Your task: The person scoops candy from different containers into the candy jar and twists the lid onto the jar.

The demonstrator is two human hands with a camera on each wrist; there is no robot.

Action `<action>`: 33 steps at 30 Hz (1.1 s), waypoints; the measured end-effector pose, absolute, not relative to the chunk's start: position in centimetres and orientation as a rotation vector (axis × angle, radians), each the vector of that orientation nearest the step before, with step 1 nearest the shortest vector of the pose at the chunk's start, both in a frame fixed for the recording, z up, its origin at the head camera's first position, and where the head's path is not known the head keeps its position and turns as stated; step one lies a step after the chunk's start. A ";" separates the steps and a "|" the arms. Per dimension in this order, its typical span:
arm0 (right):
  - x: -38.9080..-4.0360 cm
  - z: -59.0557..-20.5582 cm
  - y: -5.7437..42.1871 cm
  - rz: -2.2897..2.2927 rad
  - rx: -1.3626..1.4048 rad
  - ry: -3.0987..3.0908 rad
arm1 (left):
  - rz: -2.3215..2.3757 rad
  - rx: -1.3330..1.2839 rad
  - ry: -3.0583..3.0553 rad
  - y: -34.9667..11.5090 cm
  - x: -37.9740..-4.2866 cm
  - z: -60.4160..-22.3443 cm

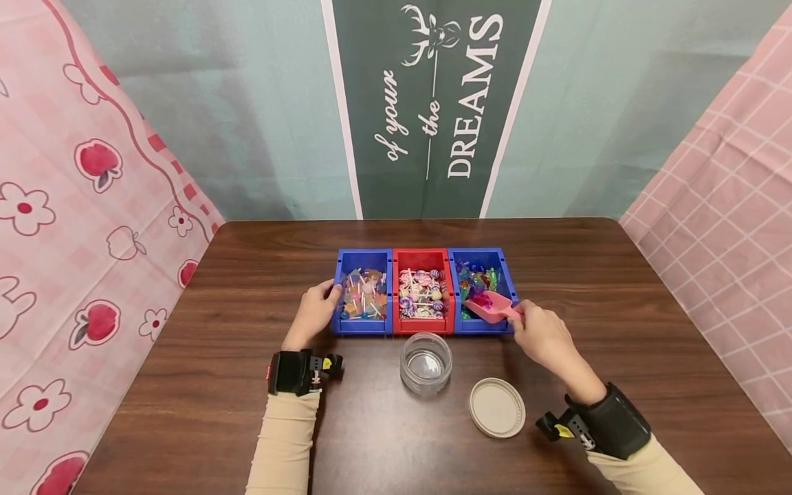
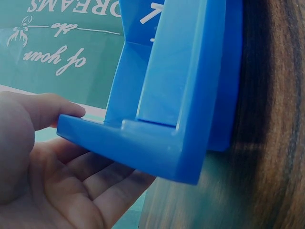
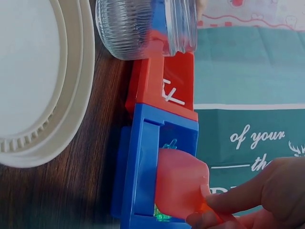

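Observation:
My right hand (image 1: pixel 544 335) grips the handle of a pink scoop (image 1: pixel 493 306), tilted over the right blue bin (image 1: pixel 511 295). Bright wrapped candies, magenta among them, sit in the scoop's bowl. Further wrapped candies (image 1: pixel 479 275), green and blue, lie in that bin. At the far left, my left hand (image 1: pixel 314 313) holds the side wall of the left blue bin (image 2: pixel 128 143), thumb at the rim and fingers along the outside. Lollipops (image 1: pixel 365 289) fill this bin. Between the two blue bins, a red bin (image 1: pixel 423 326) contains swirled lollipops and striped balls (image 1: pixel 423 289).
An open clear glass jar (image 1: pixel 425 364) stands in front of the red bin. To its right, a round cream lid (image 1: pixel 497 408) lies on the brown wooden table (image 1: pixel 371 440). Printed cloths (image 1: pixel 260 103) hang behind and at both sides.

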State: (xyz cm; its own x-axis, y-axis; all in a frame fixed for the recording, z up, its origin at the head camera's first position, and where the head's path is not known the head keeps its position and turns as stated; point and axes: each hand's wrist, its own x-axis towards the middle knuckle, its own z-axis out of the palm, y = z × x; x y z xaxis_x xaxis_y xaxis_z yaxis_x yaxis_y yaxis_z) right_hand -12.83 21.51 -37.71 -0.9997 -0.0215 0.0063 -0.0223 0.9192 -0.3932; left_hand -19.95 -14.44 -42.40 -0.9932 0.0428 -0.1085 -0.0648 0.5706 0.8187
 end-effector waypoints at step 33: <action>-12.2 -39.0 22.9 0.823 0.122 -3.008 | 1.413 -0.010 2.685 -14.5 -20.0 -42.3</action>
State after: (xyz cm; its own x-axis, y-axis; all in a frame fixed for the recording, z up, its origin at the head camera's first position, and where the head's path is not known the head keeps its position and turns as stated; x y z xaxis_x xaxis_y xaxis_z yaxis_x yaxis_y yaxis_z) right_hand -12.22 22.89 -39.03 -0.9967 -0.0702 0.0403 -0.0810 0.8579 -0.5075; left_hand -20.05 -14.50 -42.33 -0.9942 0.0443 -0.0977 -0.0554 0.5677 0.8214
